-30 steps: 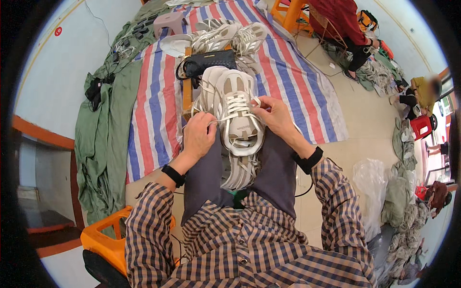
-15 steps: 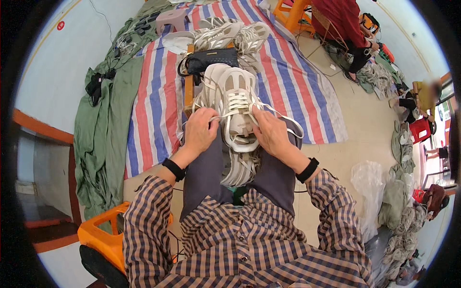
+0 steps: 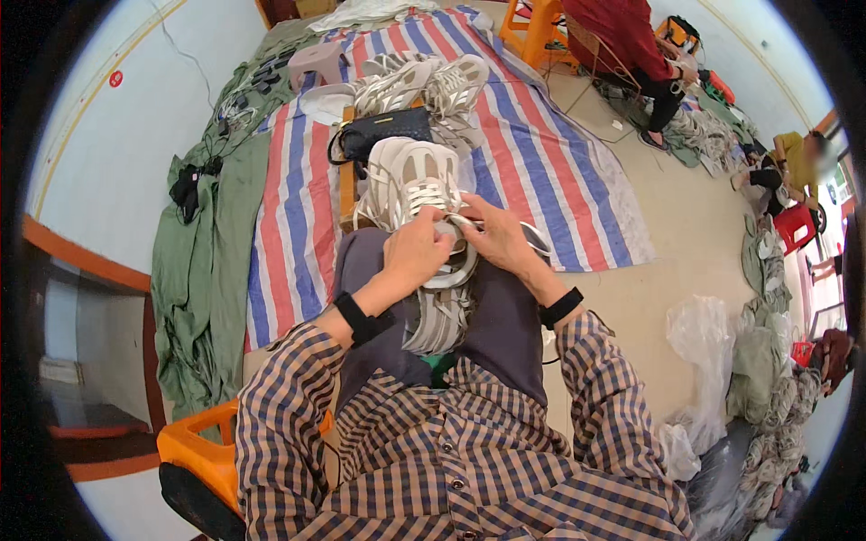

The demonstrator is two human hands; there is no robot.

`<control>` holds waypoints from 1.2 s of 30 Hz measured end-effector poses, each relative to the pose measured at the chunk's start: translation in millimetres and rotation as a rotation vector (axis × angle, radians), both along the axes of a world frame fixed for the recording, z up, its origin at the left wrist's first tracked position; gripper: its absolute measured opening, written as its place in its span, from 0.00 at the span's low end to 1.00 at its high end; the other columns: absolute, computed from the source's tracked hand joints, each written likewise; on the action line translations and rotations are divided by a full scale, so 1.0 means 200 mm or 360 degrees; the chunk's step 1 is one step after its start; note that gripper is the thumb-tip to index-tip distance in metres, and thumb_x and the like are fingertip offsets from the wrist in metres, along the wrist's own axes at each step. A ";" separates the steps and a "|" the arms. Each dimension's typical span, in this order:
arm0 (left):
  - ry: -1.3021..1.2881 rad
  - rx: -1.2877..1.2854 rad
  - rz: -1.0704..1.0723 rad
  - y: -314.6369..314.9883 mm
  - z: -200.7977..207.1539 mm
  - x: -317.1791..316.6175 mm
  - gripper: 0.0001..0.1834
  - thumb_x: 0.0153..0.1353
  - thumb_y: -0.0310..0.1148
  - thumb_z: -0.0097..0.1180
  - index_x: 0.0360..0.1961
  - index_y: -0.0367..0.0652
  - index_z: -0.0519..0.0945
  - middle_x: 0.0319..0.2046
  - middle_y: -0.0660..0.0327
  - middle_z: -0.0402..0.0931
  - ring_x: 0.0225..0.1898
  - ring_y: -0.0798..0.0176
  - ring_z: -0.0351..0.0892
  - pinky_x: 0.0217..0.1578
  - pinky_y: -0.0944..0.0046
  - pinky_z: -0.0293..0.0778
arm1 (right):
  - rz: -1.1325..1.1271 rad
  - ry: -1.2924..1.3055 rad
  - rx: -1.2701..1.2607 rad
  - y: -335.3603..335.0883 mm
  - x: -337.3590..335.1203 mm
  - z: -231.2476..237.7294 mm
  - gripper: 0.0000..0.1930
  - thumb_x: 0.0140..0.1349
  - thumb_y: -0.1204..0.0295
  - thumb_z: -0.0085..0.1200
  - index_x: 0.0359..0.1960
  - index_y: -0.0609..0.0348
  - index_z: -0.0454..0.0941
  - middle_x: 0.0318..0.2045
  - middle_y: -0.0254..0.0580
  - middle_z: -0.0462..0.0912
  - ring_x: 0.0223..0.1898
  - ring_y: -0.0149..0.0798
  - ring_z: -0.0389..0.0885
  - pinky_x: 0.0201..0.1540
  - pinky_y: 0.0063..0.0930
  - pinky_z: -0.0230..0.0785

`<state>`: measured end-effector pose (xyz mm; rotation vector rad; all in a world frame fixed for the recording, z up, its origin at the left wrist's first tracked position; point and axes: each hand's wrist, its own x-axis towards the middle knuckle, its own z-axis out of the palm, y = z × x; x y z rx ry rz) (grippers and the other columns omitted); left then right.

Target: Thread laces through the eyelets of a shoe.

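A beige-and-white sneaker (image 3: 435, 169) lies in front of me above my knees, its toe toward me, with more sneakers close beside it on the left. My left hand (image 3: 417, 251) is closed over its lower lacing, fingertips pinched at the shoelace. Just to the right, my right hand (image 3: 494, 236) pinches the white shoelace (image 3: 462, 219) between thumb and fingers. A loose loop of lace hangs past the right hand. The hands nearly meet and cover part of the tongue and lace holes. Between my thighs sits another grey-and-white sneaker (image 3: 438, 323).
A black bag (image 3: 397, 126) and more sneakers (image 3: 401, 86) lie beyond on a wooden bench. Striped sheeting (image 3: 586, 212) covers the floor. Green cloth (image 3: 203, 288) lies left, an orange stool (image 3: 194, 442) by my left side. Clear plastic (image 3: 704, 352) and shoe piles lie right; two people sit farther off.
My left hand has moved right and inward to the lacing, and both hands are now close together. The view has shifted slightly; the lace ends are drawn in toward the sneaker's middle.
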<state>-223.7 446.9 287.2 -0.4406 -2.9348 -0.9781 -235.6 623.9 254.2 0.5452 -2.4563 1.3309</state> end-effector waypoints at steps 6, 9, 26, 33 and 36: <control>-0.0952 0.0882 0.0006 0.09 -0.05 -0.04 0.20 0.56 0.24 0.43 0.51 0.34 0.74 0.29 0.55 0.80 0.24 0.61 0.81 0.23 0.64 0.78 | -0.0113 -0.0025 0.0430 0.10 0.00 -0.17 0.25 0.52 0.64 0.53 0.54 0.53 0.74 0.42 0.53 0.81 0.34 0.53 0.83 0.37 0.43 0.75; -0.1153 0.1032 0.0167 -0.03 -0.06 -0.08 0.20 0.62 0.25 0.42 0.55 0.32 0.69 0.33 0.52 0.81 0.24 0.62 0.83 0.22 0.70 0.79 | -0.0130 0.0054 0.0287 -0.07 0.01 -0.09 0.25 0.49 0.65 0.56 0.53 0.48 0.75 0.26 0.50 0.81 0.28 0.54 0.81 0.31 0.47 0.72; -0.1007 0.1440 -0.0021 0.01 -0.28 -0.11 0.12 0.70 0.35 0.38 0.30 0.43 0.70 0.16 0.62 0.70 0.13 0.68 0.70 0.11 0.67 0.63 | -0.0150 0.0221 0.0139 -0.04 0.11 -0.01 0.22 0.51 0.69 0.55 0.51 0.57 0.76 0.30 0.52 0.81 0.32 0.53 0.80 0.33 0.44 0.70; -0.1061 0.0190 -0.0716 -0.07 -0.02 0.38 0.14 0.66 0.32 0.42 0.29 0.32 0.73 0.19 0.54 0.78 0.16 0.62 0.77 0.20 0.63 0.73 | -0.0132 0.0385 0.0130 -0.04 0.13 -0.04 0.20 0.55 0.67 0.55 0.49 0.60 0.73 0.32 0.50 0.79 0.36 0.52 0.79 0.38 0.42 0.70; -0.0677 0.0093 -0.0797 -0.19 0.02 0.47 0.12 0.66 0.33 0.44 0.36 0.33 0.73 0.31 0.48 0.75 0.30 0.49 0.74 0.33 0.57 0.71 | -0.0116 0.0236 0.0208 -0.04 0.14 0.02 0.17 0.58 0.66 0.54 0.47 0.60 0.73 0.32 0.50 0.79 0.37 0.51 0.79 0.39 0.42 0.70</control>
